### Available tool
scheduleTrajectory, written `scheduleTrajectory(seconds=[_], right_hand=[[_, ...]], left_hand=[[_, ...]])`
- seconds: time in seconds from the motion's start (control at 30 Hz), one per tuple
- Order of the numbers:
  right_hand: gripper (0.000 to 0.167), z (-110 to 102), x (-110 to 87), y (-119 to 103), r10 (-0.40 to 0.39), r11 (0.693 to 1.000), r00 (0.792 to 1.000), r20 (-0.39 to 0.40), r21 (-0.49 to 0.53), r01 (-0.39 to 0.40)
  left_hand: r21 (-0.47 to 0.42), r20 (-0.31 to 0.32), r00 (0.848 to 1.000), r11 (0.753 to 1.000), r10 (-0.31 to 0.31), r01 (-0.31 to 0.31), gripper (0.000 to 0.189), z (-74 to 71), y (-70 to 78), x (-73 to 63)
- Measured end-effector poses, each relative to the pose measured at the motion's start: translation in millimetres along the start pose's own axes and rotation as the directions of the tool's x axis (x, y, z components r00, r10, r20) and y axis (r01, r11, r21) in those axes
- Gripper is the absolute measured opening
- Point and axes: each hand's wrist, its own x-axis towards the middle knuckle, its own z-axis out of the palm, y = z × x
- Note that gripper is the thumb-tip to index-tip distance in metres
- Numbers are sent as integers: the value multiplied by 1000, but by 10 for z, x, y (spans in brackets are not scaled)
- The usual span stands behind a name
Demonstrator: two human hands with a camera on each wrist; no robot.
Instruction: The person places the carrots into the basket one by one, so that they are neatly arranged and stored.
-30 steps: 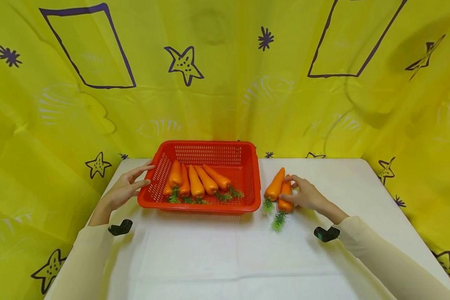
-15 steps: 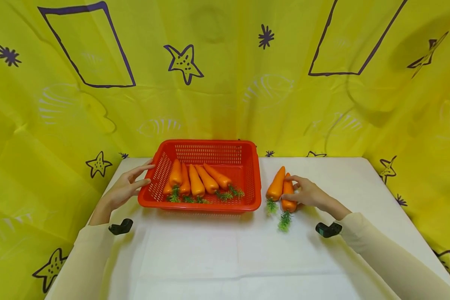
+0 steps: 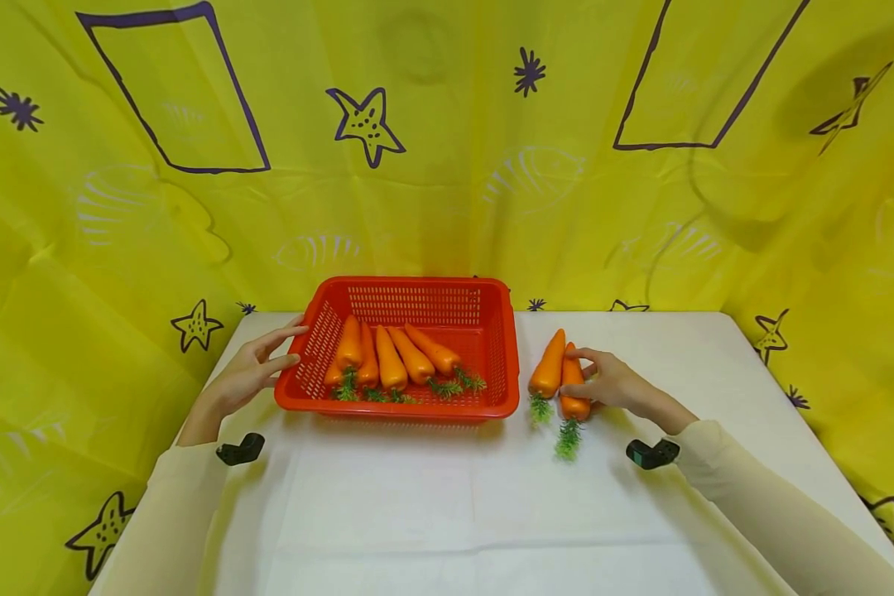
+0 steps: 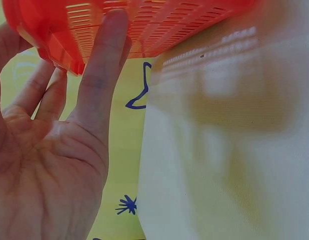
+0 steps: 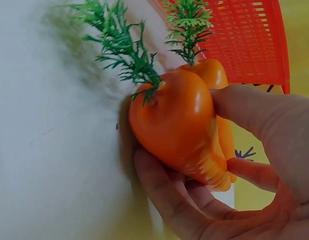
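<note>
My right hand (image 3: 611, 385) pinches an orange toy carrot (image 5: 177, 112) with its thumb on one side and fingers curled round the other. The carrot's green leafy top (image 5: 127, 50) points toward the front of the table. Close on its left lies a second carrot (image 3: 548, 368), partly hidden behind it in the right wrist view. At the left end of a red slotted basket (image 3: 417, 407), my left hand (image 3: 242, 377) touches the rim and side wall with extended fingers. Inside the basket, several carrots (image 3: 391, 360) lie in a row toward the left, green tops facing the front.
A white cloth (image 3: 447, 513) covers the table, which meets a yellow patterned curtain (image 3: 447, 199) at the back and both sides. A dark wrist device (image 3: 241, 449) sits at the left cuff and another black device (image 3: 651, 454) at the right.
My right hand and the carrot it pinches have shifted slightly to the right, and the carrot beside it has moved a little the same way. The left hand and basket stay in place.
</note>
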Motion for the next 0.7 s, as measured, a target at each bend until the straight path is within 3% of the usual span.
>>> scheduleTrajectory(seconds=[0.27, 0.7], right_hand=[[78, -63, 25, 29, -3, 999, 1000, 26, 52, 1], [82, -376, -147, -144, -97, 995, 994, 40, 19, 96]], left_hand=[[-2, -1, 1000, 1000, 3, -3, 56, 6, 19, -1], [20, 8, 1000, 1000, 1, -1, 57, 13, 52, -23]])
